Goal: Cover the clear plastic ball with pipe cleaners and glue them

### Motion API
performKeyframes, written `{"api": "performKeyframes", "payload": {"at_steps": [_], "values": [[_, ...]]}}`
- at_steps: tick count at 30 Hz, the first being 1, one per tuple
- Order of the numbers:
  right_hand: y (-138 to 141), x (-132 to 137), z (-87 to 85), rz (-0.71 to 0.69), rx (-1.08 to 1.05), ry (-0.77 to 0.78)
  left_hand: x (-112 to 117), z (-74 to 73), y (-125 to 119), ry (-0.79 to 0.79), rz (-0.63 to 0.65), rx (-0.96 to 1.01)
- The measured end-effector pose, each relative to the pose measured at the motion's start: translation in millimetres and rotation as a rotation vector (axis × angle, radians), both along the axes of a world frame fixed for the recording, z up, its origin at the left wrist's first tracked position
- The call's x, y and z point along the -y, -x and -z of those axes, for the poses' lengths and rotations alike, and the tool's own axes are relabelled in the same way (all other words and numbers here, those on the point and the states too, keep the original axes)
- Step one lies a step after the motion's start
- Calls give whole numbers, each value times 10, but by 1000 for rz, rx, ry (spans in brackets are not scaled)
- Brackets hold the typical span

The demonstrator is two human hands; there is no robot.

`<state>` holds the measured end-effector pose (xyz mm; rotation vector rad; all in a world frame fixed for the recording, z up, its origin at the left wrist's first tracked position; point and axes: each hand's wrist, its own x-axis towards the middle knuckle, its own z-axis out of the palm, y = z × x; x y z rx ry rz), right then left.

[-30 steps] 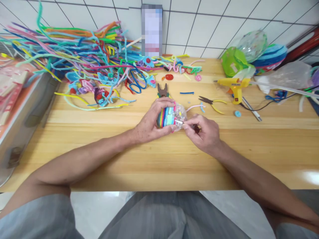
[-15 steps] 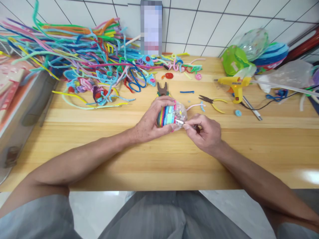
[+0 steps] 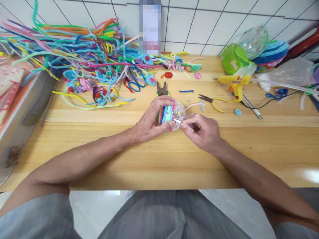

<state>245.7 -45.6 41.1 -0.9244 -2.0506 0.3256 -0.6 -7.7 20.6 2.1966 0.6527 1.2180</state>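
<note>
My left hand [image 3: 152,121] is wrapped round a ball [image 3: 179,111], fingers over the top and thumb along the near side. Coloured pipe-cleaner stripes [image 3: 167,113] cover the ball's left part; its right part is clear, patterned plastic. In my right hand [image 3: 203,131] is a slim pointed tool [image 3: 177,121] with a silver tip, pinched between thumb and fingers. That tip meets the ball at the edge of the stripes, near my left thumb. Something dark brown [image 3: 196,127] shows within the right hand, perhaps the tool's handle.
Behind the ball lie dark-jawed pliers [image 3: 161,88]; yellow-handled pliers [image 3: 211,100] are to the right. A yellow glue gun [image 3: 235,87] trails a cord. Pipe cleaners [image 3: 82,59] heap at back left beside a box [image 3: 25,109]. A phone [image 3: 150,30] leans against the tiled wall.
Both hands and the ball shift very slightly left in the picture. The tool's tip stays at the edge of the stripes, and both grips look the same.
</note>
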Motion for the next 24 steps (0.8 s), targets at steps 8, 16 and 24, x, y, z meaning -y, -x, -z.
{"api": "performKeyframes", "payload": {"at_steps": [8, 16, 24], "values": [[-66, -2, -68, -26, -67, 101, -19, -7, 24, 41, 0, -10], [-27, -12, -41, 17, -72, -2, -7, -12, -4, 22, 9, 23], [-15, -15, -46, 22, 8, 2, -8, -12, -8, 21, -3, 5]]}}
